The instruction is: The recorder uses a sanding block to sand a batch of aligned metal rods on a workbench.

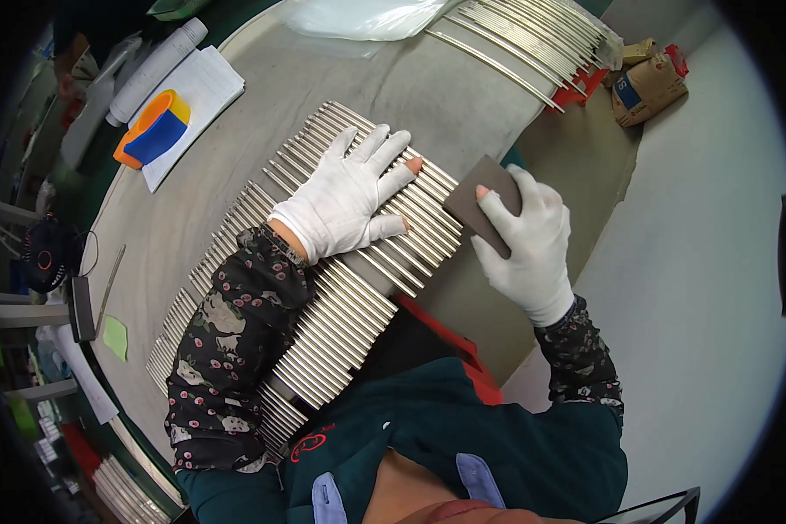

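Observation:
Many thin shiny metal rods lie side by side in a long row across the table, their ends jutting past its near edge. My left hand, in a white glove with bare tips on some fingers, rests flat on the rods with its fingers spread. In my right hand, gloved the same way, is a grey-brown sanding block, gripped between thumb and fingers. The block's left edge is at the rod ends, at the right of the row; whether it touches them I cannot tell.
More metal rods lie at the far right of the grey table, near a clear plastic bag. Orange, blue and yellow tape rolls sit on papers at far left. A brown paper sack stands beyond the right edge.

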`<state>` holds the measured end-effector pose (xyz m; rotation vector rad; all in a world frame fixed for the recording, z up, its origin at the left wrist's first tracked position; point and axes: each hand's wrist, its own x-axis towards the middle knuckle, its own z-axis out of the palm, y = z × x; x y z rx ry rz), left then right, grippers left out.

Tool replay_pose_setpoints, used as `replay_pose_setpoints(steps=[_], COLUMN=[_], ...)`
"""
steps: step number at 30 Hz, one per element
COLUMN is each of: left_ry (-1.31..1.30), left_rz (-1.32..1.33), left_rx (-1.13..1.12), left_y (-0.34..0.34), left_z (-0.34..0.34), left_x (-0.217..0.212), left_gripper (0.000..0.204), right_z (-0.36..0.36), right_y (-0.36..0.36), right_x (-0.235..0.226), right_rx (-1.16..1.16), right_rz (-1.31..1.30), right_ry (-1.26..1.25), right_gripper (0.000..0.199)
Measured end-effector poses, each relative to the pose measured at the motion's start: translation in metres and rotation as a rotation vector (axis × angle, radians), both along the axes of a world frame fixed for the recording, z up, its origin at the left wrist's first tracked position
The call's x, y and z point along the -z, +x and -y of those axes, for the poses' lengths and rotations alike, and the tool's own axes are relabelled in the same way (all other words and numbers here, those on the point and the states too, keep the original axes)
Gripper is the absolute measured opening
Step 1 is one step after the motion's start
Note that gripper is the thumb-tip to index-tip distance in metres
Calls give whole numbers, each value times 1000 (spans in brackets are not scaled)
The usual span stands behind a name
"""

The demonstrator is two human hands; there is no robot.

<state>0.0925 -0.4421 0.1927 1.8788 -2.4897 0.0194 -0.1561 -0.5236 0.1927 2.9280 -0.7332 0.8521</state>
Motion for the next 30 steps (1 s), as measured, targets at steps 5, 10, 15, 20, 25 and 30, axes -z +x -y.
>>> replay_pose_setpoints(steps=[5, 10, 15, 20, 25, 30], left_ry=[-23, -6, -25, 16, 5, -2], left_rz=[-37, -30, 7, -10, -12, -12], left_rx=[-2, 9, 25, 12, 16, 13], left_y=[1, -2, 2, 3, 2, 2], left_z=[-3, -1, -3, -12, -12, -7], left_x=[2, 0, 1, -1, 0, 1], left_gripper=[75, 75, 77, 78, 78, 77], right_z=[5, -4, -12, -7, -6, -5], right_y=[7, -79, -65, -48, -34, 15], right_x=[-1, 24, 11, -2, -5, 0], right_rx=[-35, 124, 157, 43, 29, 26], right_rz=[-25, -222, -14, 79, 66, 18], right_ry=[-15, 142, 164, 126, 87, 5], right_gripper=[57, 56, 53, 55, 56, 55])
